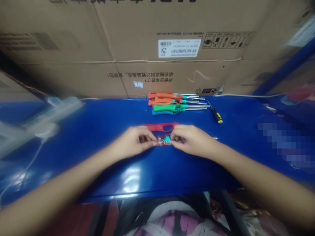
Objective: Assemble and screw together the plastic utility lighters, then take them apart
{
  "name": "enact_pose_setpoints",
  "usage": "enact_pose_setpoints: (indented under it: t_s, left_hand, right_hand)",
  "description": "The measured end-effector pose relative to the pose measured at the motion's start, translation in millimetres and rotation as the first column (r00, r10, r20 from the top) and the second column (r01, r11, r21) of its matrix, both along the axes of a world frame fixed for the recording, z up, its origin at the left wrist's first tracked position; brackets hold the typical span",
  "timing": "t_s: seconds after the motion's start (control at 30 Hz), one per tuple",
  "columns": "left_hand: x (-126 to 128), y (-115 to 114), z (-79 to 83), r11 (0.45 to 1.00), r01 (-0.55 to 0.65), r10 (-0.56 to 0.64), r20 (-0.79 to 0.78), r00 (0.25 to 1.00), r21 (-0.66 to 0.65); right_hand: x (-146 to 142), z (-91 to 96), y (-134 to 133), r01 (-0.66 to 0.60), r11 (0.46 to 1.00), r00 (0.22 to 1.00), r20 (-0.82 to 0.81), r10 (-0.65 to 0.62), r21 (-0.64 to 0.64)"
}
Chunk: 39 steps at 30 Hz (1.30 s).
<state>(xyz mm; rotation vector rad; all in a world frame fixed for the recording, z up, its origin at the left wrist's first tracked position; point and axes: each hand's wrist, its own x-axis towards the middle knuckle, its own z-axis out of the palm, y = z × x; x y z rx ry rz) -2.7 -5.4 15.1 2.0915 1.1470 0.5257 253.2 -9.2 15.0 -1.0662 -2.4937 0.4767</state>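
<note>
My left hand (135, 141) and my right hand (190, 139) meet over the middle of the blue table (103, 131). Both are closed in a pinch on a red lighter half-shell (162, 141) with a small teal trigger piece (167, 139) between the fingertips. A thin metal tip (215, 138) sticks out to the right of my right hand. Just behind the hands lies a second red lighter shell (161, 126), flat on the table.
A row of several long-nosed lighters (172, 103) in orange, green and blue lies at the back. A yellow-and-black screwdriver (216, 115) rests to their right. A large cardboard box (147, 49) walls off the back. A white device with a cable (46, 121) sits at left.
</note>
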Motion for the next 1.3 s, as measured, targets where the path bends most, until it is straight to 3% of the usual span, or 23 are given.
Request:
enact_pose_setpoints:
  t_s: [0.27,0.6,0.77,0.9,1.0,1.13,1.3]
  left_hand:
    - [3.7,-4.2,-3.8,0.997,-0.002,0.000,0.035,0.999,0.074]
    - [4.6,-6.1,-4.0,0.990,-0.003,-0.003,0.042,0.999,0.144]
    - [4.5,-5.8,-4.7,0.987,0.008,-0.016,0.049,0.999,0.163]
    - [3.0,-7.7,-4.4,0.974,0.020,-0.034,0.060,0.998,0.227]
    - [1.8,-9.8,-1.4,0.945,0.059,-0.066,0.013,0.998,0.323]
    - [1.5,-11.4,3.3,0.882,0.180,-0.149,-0.105,0.983,0.435]
    - [1.4,-10.5,2.8,0.862,0.279,-0.231,-0.161,0.959,0.423]
  right_hand:
    - [-3.1,3.4,-5.1,0.049,0.999,0.998,0.030,-0.050,0.022]
    - [6.2,7.3,-4.2,-0.229,0.964,0.955,0.223,0.196,0.132]
    - [5.5,8.7,-6.5,-0.220,0.968,0.953,0.239,0.187,0.122]
    - [6.4,10.6,-5.4,-0.174,0.981,0.976,0.150,0.159,0.088]
    - [9.3,11.9,-1.9,-0.111,0.992,0.990,0.097,0.106,0.056]
    - [12.5,14.0,2.4,-0.143,0.990,0.986,0.088,0.144,-0.015]
    - [13.0,14.6,3.5,-0.196,0.980,0.974,0.111,0.199,-0.038]
